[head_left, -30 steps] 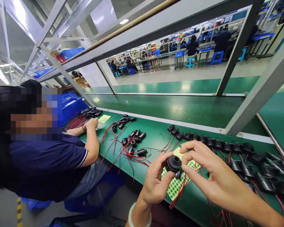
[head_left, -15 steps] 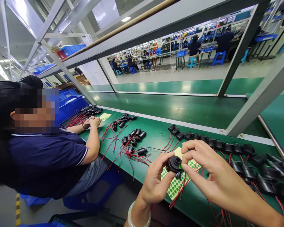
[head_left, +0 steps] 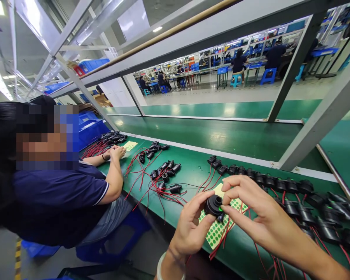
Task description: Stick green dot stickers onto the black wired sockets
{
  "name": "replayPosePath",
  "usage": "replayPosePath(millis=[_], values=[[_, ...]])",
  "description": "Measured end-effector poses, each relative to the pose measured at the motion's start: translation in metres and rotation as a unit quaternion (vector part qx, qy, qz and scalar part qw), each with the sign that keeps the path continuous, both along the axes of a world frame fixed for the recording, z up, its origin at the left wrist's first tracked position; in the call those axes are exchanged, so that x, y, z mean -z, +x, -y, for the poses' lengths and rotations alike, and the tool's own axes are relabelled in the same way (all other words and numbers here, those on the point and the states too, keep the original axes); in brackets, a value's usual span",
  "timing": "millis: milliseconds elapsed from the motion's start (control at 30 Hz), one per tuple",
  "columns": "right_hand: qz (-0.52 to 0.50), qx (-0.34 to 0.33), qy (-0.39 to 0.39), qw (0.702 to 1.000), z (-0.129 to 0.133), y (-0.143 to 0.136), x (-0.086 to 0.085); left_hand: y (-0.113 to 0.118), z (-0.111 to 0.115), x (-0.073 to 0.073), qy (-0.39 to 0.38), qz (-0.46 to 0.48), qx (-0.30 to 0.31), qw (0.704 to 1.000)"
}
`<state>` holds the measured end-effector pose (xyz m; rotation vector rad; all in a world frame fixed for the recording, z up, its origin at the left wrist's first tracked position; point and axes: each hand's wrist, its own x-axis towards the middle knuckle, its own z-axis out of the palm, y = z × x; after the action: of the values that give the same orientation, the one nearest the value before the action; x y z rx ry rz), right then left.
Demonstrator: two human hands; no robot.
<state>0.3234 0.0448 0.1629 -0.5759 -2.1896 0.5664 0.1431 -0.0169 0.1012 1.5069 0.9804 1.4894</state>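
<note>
My left hand is closed around a black round part with a stepped, ridged body, gripped between thumb and fingers. Thumb and forefinger of my right hand pinch a small green round sticker at the side of that part; whether it is stuck down I cannot tell. Below both hands, a pale yellow sheet of green dot stickers lies on the green table. Red wires hang over the sheet, near the held part.
Rows of black parts with red wires fill the table on the right. A loose cluster lies to the left. A co-worker sits at left beside another sticker sheet. A slanted metal post rises at right.
The part and the right fingertips have shifted slightly; the sticker sits a little lower against the part's side. The view has moved a little.
</note>
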Motion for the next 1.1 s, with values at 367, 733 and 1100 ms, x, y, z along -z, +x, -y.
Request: replayPosePath(millis=[367, 733, 1100], values=[[-0.03, 0.02, 0.217, 0.976, 0.006, -0.001, 0.015, 0.004, 0.001, -0.005, -0.027, 0.106, 0.037, 0.993], [0.017, 0.047, 0.209, 0.977, 0.013, 0.001, 0.017, 0.002, 0.001, 0.004, -0.022, 0.038, -0.022, 0.999], [-0.03, 0.021, 0.163, 0.986, 0.015, 0.001, 0.027, 0.005, 0.004, -0.006, -0.026, 0.071, 0.01, 0.997]])
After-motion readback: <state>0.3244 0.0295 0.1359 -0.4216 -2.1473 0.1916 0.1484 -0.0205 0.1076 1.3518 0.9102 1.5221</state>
